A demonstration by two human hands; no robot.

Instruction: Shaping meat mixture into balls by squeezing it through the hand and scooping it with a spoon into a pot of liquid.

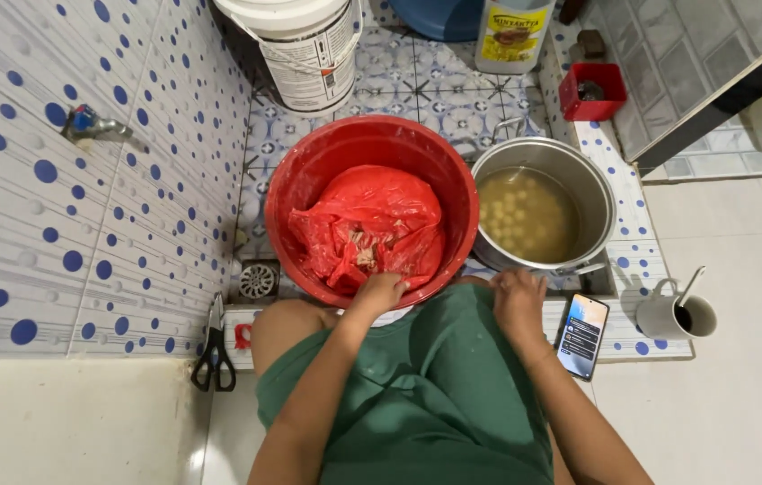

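Seen from above, the left hand point(379, 292) reaches into a red plastic bag point(367, 224) inside a red basin point(309, 171); the right hand point(519, 301) rests beside a steel pot point(597, 193) of yellowish broth.

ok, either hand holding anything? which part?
Left hand grips the red bag at its near edge, inside the red basin. Right hand holds nothing.

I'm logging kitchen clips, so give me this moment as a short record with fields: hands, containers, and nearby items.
left hand: reaches into the red basin, touching the red plastic bag
right hand: rests at the near rim of the steel pot
pot contents: cloudy broth with pale round pieces
right of the knee: phone, grey mug with a spoon
left side: scissors, floor drain, wall tap
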